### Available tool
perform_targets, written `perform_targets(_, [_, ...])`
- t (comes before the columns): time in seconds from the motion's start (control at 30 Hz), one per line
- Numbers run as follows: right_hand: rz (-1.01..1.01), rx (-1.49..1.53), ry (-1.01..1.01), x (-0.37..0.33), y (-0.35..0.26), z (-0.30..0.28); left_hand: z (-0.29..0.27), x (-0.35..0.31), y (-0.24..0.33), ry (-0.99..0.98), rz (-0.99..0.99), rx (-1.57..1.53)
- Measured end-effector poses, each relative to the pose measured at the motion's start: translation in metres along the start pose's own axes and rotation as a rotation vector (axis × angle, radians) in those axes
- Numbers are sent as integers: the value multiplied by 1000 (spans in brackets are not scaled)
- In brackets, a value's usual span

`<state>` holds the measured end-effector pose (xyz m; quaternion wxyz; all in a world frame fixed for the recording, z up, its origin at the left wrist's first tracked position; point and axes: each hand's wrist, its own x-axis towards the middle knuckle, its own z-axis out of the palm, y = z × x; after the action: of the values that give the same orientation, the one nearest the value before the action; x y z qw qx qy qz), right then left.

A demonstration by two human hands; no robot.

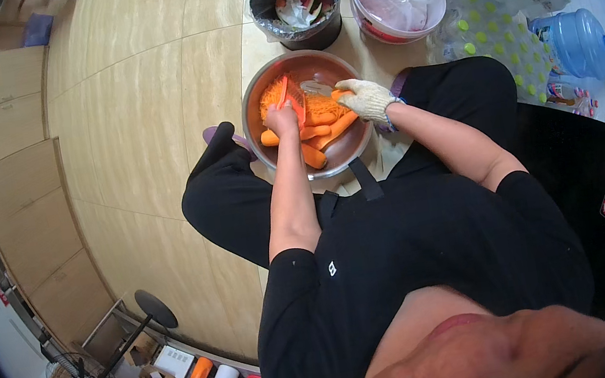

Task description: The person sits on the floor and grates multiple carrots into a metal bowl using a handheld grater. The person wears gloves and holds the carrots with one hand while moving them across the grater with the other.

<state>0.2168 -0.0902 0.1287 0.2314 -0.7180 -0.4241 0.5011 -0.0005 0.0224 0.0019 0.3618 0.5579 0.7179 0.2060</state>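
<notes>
Between my legs stands a wide metal basin (348,153) with shredded carrot (322,106) and several whole peeled carrots (335,131) in it. My bare left hand (282,120) is closed round the handle of an orange-red grater (293,97), which is tilted over the shreds on the basin's left side. A cream knitted glove covers my right hand (369,100), whose fingers are closed on a carrot (340,94) at the basin's right. Only the carrot's end shows past the glove. A gap separates the carrot from the grater.
Just beyond the basin is a black bin (301,42) lined with plastic, holding scraps. Beside it stands a white bucket (411,27) with a plastic bag. Packs of bottles (490,39) and a blue water jug (575,46) are at the right. Cabinets (26,174) line the left.
</notes>
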Motion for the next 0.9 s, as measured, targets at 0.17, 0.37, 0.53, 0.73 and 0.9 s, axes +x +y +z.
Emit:
perform_targets(0.17, [21,-63,31,0,-15,-2,12,-20,24,-217,-49,-144])
perform_targets(0.37, [286,389,21,23,16,15,11,-27,25,-82,-43,-2])
perform_targets(0.53, [323,619,62,50,22,40,22,-33,26,-209,-86,-147])
perform_targets(0.73, [101,184,236,43,35,84,23,-45,17,-285,-200,-404])
perform_targets(0.9, [196,-3,196,86,68,98,22,-40,11,-284,-134,-197])
